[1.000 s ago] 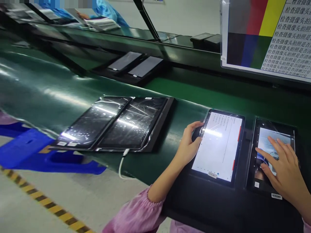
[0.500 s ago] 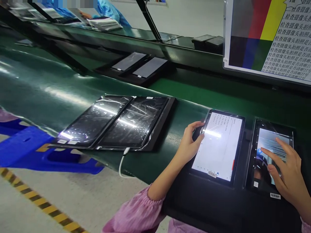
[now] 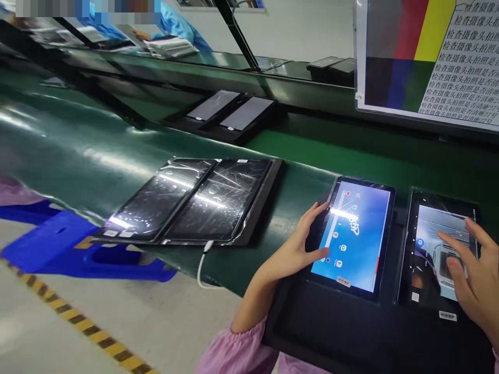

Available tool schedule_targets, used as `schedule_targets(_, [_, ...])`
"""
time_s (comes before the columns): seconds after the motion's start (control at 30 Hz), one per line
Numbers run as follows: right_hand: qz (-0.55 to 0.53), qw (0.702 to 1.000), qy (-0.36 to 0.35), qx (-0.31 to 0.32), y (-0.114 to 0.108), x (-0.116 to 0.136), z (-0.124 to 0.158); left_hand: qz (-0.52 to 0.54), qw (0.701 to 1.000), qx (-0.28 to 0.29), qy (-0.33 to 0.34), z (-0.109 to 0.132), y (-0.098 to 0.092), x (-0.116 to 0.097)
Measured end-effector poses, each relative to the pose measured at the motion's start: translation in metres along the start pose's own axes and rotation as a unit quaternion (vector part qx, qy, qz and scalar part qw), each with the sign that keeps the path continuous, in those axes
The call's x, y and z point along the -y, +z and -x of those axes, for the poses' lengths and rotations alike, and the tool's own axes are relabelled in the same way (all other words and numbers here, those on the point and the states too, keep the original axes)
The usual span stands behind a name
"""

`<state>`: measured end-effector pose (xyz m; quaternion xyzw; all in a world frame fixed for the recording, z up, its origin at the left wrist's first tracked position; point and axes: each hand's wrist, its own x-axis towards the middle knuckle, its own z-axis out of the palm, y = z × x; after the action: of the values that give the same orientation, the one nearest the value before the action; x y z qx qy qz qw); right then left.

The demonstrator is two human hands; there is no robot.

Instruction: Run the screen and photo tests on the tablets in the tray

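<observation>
Two lit tablets lie side by side in a black tray (image 3: 312, 322) in front of me. The left tablet (image 3: 356, 234) shows a blue home screen with app icons. My left hand (image 3: 302, 241) rests at its left edge, fingers spread, thumb touching the lower left of the screen. The right tablet (image 3: 438, 249) shows a camera picture. My right hand (image 3: 471, 272) hovers over its right half with fingers spread and fingertips on the screen. Neither hand holds anything.
On the green conveyor belt (image 3: 78, 150) to the left lies another black tray with two dark, film-wrapped tablets (image 3: 191, 200) and a white cable (image 3: 202, 265). A further tray of tablets (image 3: 230, 111) sits behind. A colour test chart (image 3: 424, 52) stands at upper right. A blue pallet (image 3: 58, 244) is on the floor.
The left tablet's screen switched from a white settings page to a blue home screen. My left thumb slid down onto the screen. My right hand shifted right over the right tablet.
</observation>
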<state>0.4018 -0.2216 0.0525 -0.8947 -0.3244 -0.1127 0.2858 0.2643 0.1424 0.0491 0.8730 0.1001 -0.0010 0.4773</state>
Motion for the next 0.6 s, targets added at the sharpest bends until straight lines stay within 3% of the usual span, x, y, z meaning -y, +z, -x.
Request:
schedule_targets(0.17, [0.002,1.0,0.013,-0.004,0.003,-0.006,-0.001,-0.034,0.998,0.044,0.04,0.003,-0.007,0.004])
schedule_targets(0.37, [0.002,1.0,0.011,-0.011,0.003,-0.007,-0.004,-0.047,0.999,0.021,-0.011,0.003,0.0,0.003])
schedule_targets(0.5, [-0.014,1.0,0.023,-0.007,0.001,-0.002,-0.005,0.018,0.999,-0.046,-0.003,-0.011,-0.003,0.009])
schedule_targets(0.6, [-0.021,1.0,0.021,-0.008,0.001,-0.001,-0.005,0.1,0.986,-0.133,-0.007,-0.044,-0.01,0.011])
